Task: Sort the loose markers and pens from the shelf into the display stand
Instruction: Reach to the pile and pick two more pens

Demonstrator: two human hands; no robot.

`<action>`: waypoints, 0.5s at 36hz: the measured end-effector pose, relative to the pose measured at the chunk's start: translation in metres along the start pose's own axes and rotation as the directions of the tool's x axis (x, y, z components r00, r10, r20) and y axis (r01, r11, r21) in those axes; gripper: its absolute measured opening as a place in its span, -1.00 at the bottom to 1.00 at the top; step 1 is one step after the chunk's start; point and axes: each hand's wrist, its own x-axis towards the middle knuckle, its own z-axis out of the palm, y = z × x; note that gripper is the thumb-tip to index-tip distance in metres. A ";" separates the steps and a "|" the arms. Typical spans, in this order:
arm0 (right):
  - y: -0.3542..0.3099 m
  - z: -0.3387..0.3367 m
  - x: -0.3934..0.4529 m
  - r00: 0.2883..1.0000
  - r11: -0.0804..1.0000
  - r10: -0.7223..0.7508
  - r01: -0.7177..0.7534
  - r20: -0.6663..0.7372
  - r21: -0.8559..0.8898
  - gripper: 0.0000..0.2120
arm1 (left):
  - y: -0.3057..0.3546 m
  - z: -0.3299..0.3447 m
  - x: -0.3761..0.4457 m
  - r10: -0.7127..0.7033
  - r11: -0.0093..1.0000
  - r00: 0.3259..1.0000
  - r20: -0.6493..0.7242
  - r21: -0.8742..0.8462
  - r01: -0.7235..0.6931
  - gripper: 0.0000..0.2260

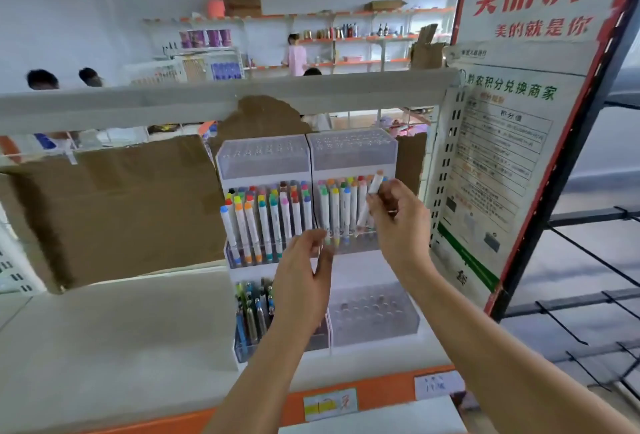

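Hands work at the display stand (311,267): the left hand (304,271), fingers loose and holding nothing, hovers near the marker bases, probably to steady them. At two o'clock from it, the right hand (398,215) pinches a white marker (372,191), tilted so its lower end can find a free hole in the right-hand rack.
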 end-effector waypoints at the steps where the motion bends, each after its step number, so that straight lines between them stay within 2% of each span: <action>1: 0.001 -0.004 0.010 0.999 0.999 -0.015 0.014 -0.037 -0.033 -0.87 | -0.001 0.000 0.001 -0.001 1.000 1.000 0.018 0.018 0.001 -0.77; 4: 0.006 -0.009 0.031 0.996 0.992 -0.049 0.040 -0.069 -0.117 -0.85 | -0.005 0.000 0.004 -0.010 0.996 0.994 0.112 0.094 0.000 -0.70; 8: 0.018 0.001 0.044 0.997 0.974 -0.053 0.062 0.047 -0.216 -0.86 | -0.014 0.005 0.002 -0.043 0.985 0.968 0.246 0.170 0.000 -0.61; 14: 0.026 0.015 0.045 0.982 0.958 -0.039 0.090 0.185 -0.274 -0.85 | -0.020 0.009 0.003 -0.063 0.988 0.966 0.249 0.151 0.025 -0.50; 18: 0.032 0.021 0.044 0.970 0.932 -0.011 0.098 0.242 -0.350 -0.86 | -0.020 0.009 0.006 -0.046 0.992 0.977 0.208 0.124 0.021 -0.51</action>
